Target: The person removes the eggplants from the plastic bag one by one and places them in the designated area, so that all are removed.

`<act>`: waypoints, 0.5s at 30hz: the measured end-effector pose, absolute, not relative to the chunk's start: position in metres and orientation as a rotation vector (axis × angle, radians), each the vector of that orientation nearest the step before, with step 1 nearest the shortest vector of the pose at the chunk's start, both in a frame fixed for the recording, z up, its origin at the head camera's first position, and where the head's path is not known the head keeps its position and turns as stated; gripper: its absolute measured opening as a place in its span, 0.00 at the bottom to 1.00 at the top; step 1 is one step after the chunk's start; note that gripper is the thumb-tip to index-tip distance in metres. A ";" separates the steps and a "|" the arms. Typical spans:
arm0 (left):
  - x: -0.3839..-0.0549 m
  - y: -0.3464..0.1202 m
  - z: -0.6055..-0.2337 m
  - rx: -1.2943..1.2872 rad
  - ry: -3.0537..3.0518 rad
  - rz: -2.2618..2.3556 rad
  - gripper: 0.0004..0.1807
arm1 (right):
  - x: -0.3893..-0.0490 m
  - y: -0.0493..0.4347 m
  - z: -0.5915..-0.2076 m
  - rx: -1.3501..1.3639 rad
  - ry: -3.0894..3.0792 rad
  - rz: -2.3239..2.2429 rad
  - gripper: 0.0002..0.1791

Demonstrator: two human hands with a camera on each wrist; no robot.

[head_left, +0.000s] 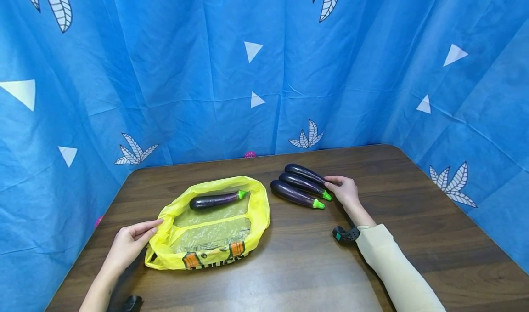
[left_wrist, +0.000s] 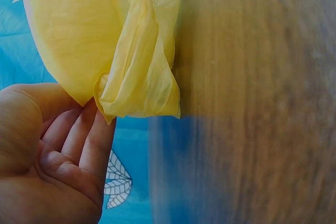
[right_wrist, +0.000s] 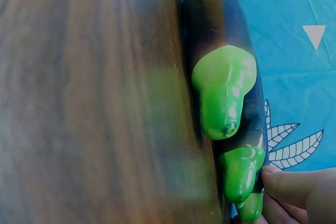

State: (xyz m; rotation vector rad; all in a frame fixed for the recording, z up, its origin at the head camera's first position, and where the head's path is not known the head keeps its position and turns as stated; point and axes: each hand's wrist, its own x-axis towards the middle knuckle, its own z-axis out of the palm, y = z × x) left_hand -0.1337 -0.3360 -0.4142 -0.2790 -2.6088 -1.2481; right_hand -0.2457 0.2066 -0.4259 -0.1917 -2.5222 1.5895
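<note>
Pinching the left edge of the yellow bag [head_left: 259, 206], the person's left hand [head_left: 130, 242] holds the thin plastic between thumb and fingers. The bag lies on the table [head_left: 297, 266] with its mouth spread wide, and I can see a loose eggplant [head_left: 212, 201] inside it, near the bag's far wall, green stem end pointing right. To the right of the bag and apart from it lie three more, side by side: a front eggplant [head_left: 291, 193], a middle eggplant [head_left: 301, 182] and a rear eggplant [head_left: 303, 171]. Farther right of the bag, the right hand [head_left: 346, 191] grips the rear one by its stem end, thumb against fingers. Behind the bag, past the table, hangs a blue curtain [head_left: 186, 73] printed with white triangles and leaves.
</note>
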 end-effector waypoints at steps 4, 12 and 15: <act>-0.134 -0.335 -0.414 -0.280 -2.605 -1.266 0.13 | -0.245 0.207 -0.427 -0.196 -2.525 1.605 0.15; -0.135 -0.336 -0.414 -0.269 -2.611 -1.262 0.14 | -0.245 0.209 -0.425 -0.210 -2.469 1.676 0.16; -0.134 -0.336 -0.414 -0.262 -2.617 -1.264 0.14 | -0.245 0.210 -0.423 -0.209 -2.446 1.698 0.17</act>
